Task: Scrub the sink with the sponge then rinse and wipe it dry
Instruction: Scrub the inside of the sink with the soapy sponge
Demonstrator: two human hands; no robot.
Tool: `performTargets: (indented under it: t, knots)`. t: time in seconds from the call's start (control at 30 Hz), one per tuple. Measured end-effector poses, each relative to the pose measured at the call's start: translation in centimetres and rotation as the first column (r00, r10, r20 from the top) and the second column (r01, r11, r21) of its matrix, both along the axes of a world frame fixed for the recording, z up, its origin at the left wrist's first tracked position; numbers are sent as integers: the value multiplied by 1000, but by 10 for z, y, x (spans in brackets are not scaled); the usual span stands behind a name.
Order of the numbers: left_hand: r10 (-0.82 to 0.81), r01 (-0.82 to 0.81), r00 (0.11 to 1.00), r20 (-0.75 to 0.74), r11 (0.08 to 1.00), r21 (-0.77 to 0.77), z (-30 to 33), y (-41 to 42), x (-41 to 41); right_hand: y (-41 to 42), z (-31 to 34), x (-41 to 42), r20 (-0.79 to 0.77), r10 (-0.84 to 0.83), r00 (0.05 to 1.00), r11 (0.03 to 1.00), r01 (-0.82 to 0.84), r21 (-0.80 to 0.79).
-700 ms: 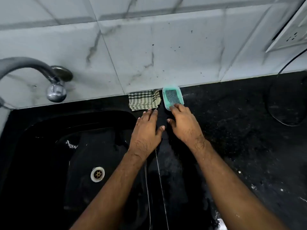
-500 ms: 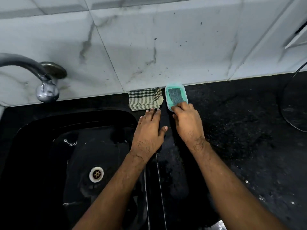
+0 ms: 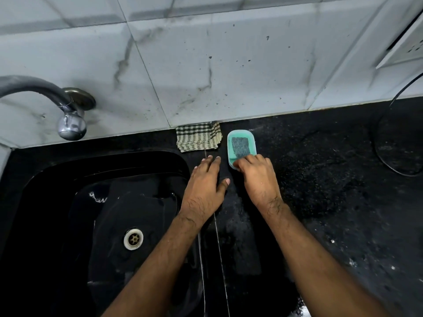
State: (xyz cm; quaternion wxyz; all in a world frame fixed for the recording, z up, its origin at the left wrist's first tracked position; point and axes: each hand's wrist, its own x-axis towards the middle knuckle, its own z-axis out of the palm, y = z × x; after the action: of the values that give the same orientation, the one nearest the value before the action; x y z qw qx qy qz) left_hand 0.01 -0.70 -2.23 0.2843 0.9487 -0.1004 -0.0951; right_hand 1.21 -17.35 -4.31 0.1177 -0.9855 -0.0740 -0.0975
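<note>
From up above, the right hand [image 3: 256, 177] curls its fingers over the near end of the small green plastic tray [image 3: 241, 146] holding the grey scrubbing sponge [image 3: 240, 147], at the back edge of the black stone counter [image 3: 332, 179]. I can't tell if it has the sponge yet. The left hand [image 3: 206, 181] lies flat, holding nothing. The black sink [image 3: 57, 179] isn't scrubbed yet. The folded checked cloth [image 3: 198, 139] waits beside the tray for drying.

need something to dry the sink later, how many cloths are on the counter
1. A folded checked cloth lies against the wall tiles, just left of the teal dish that holds the scrub pad. The left hand rests flat just below it. None other shows; the view cuts the counter off.
</note>
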Motion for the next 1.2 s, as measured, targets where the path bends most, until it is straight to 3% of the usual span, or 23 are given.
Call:
performTargets:
  t: [0.3,0.43,0.6,0.77,0.93,1.07,1.2]
  knots:
    - [-9,8,999,-33,1000,-20,0,3,-37,-1,-2,-62,-38,158,987,971,-148,189]
    - [-41,40,998,-44,999,-20,-2,-1,-54,-11,-3,-77,-72,93,993,971,-75,228]
    - [-78,78,997,-27,997,4,-3,-6,-58,-17,-2,-85,-73,8,997,992,1,126]
    - [-87,87,996,-7,996,7,-6,-7,-53,-15,8,-79,-114,-67,991,957,97,274]
    - [-86,86,996,0,996,4,-8,-9,-47,-10,12,-59,-27,-100,995,983,103,153]
    - [-91,91,996,-6,996,-4,-11,-8,-44,-3,11,-46,-80,-195,978,981,194,-27]
    - [-103,103,995,0,995,3,-12,-9,-45,4,12,-46,-109,-305,946,951,297,-83]
